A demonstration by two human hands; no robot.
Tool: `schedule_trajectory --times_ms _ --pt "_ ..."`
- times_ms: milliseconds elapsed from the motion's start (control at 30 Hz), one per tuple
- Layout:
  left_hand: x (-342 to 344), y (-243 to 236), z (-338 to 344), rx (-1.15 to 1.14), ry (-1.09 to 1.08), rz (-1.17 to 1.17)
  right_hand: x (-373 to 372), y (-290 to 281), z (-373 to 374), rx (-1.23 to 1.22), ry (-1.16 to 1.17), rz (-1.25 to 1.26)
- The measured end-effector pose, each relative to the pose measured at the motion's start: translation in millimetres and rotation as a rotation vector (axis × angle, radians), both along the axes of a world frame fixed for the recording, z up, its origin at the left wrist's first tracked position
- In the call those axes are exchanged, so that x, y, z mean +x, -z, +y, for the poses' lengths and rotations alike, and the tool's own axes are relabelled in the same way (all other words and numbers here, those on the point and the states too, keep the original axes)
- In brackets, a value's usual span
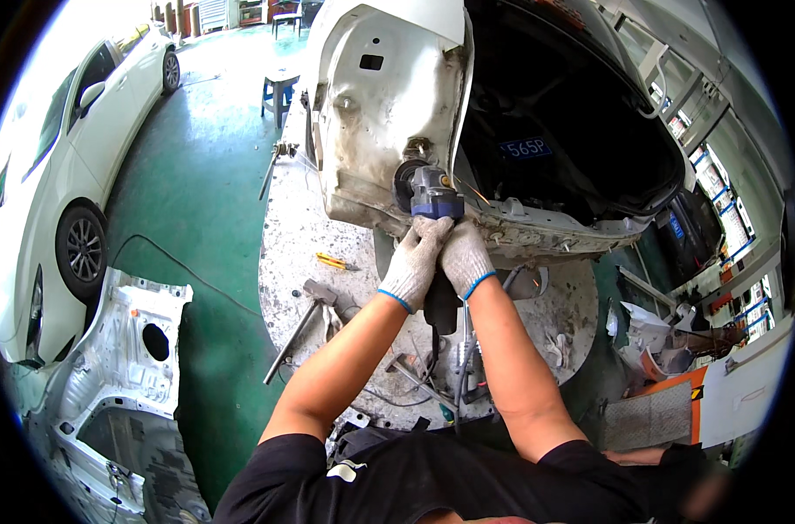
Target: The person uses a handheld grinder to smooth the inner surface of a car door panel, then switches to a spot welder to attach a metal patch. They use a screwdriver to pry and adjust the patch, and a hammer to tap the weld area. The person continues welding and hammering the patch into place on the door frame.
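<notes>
Both my hands wear off-white knit gloves with blue cuffs and are closed around an angle grinder. My left hand and my right hand sit side by side on its body, whose dark rear end shows below them. The grinder's disc is at the lower part of a dirty white car body panel; exact contact is hard to make out. A thin orange spark streak shows to the right of the grinder head. Beside the panel opens the car's dark trunk, with a bare lower sill.
A paint-spattered platform carries a yellow-handled cutter, a hammer, cables and other tools. At left stand a white car and a cut-off body section. A cable crosses the green floor. Scrap parts lie at right.
</notes>
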State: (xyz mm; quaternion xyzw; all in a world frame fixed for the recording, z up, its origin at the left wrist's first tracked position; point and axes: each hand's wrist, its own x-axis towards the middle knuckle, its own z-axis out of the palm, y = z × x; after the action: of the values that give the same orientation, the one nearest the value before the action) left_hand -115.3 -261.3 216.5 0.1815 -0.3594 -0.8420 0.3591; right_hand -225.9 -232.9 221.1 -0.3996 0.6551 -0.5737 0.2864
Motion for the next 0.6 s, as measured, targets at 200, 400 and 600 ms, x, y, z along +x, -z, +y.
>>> schedule_trajectory --times_ms 200,400,600 --pt "1 -9 -3 -0.170 -0.021 -0.198 3 -23 5 0.246 0.076 -0.005" --pt "-2 -16 1 -0.261 -0.032 -0.312 -26 3 -1 0.108 0.039 -0.118" --pt "3 -18 1 -0.313 -0.054 -0.462 5 -36 14 0.189 0.034 -0.207"
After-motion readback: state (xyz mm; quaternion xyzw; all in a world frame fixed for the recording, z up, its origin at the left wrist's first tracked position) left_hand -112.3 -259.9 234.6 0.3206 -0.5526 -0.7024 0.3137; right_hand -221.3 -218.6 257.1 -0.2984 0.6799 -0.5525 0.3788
